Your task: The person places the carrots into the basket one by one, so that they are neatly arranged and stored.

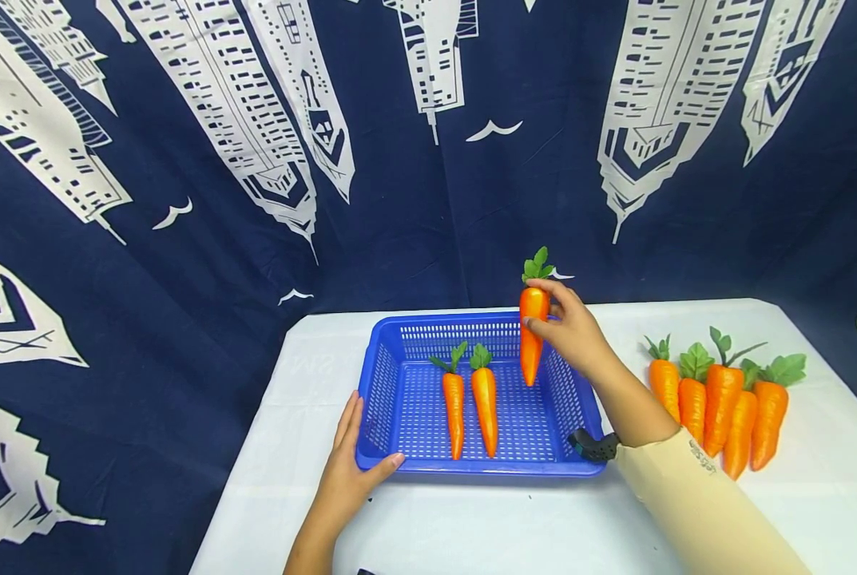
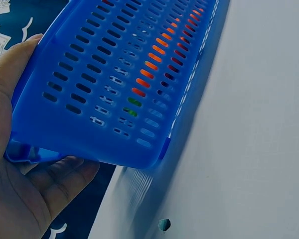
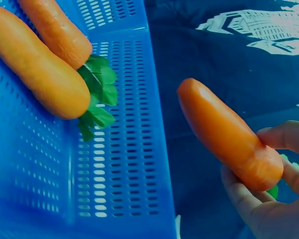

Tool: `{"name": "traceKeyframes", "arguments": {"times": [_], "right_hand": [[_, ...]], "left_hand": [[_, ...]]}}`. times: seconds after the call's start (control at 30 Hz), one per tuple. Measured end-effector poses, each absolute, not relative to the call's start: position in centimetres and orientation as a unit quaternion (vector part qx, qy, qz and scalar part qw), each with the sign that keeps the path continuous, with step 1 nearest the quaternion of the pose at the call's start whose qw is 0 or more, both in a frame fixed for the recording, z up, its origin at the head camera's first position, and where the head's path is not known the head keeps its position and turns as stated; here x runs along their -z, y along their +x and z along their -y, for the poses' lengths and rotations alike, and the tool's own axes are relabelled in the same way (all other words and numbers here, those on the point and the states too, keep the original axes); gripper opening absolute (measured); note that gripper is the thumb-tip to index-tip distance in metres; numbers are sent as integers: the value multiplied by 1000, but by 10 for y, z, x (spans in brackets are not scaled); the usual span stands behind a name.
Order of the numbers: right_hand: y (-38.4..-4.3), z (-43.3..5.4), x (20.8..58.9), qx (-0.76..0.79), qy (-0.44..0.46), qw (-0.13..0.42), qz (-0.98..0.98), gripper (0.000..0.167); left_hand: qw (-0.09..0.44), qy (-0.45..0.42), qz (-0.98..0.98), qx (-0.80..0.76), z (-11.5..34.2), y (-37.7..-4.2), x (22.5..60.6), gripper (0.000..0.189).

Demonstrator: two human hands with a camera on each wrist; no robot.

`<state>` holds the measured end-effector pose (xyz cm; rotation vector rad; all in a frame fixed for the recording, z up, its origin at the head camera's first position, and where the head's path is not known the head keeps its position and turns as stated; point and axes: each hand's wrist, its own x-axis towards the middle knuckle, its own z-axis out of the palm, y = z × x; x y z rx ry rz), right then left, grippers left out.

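Inside the blue plastic basket (image 1: 414, 415) two carrots lie side by side: a thinner carrot (image 1: 454, 415) and a thicker carrot (image 1: 484, 411), leaves toward the back. My right hand (image 1: 568, 327) holds another carrot (image 1: 532, 335) near its leafy top, tip down, above the basket's right back part. In the right wrist view, thumb and fingers pinch this carrot's thick end (image 3: 259, 169). At the basket's front left corner, my left hand (image 1: 349, 455) rests with thumb on the front rim and extended fingers along the left side. The left wrist view shows some fingertips partly hidden behind the corner.
Several more carrots (image 1: 723, 407) with green leaves lie together on the white table (image 1: 471, 527), right of the basket. A black device (image 1: 593, 446) sits at my right wrist. A dark blue cloth (image 1: 514, 208) with white building prints hangs behind the table.
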<state>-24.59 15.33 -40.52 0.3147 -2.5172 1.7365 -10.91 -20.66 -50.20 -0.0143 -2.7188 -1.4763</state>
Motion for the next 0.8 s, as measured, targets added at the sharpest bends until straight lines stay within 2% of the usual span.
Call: {"name": "traceKeyframes", "arguments": {"times": [0.5, 0.8], "right_hand": [[-258, -132, 434, -523, 99, -33, 846, 56], [-259, -129, 444, -514, 101, -122, 843, 56]], "left_hand": [[26, -8, 877, 479, 206, -108, 502, 108], [21, -5, 881, 473, 206, -109, 501, 109]]}}
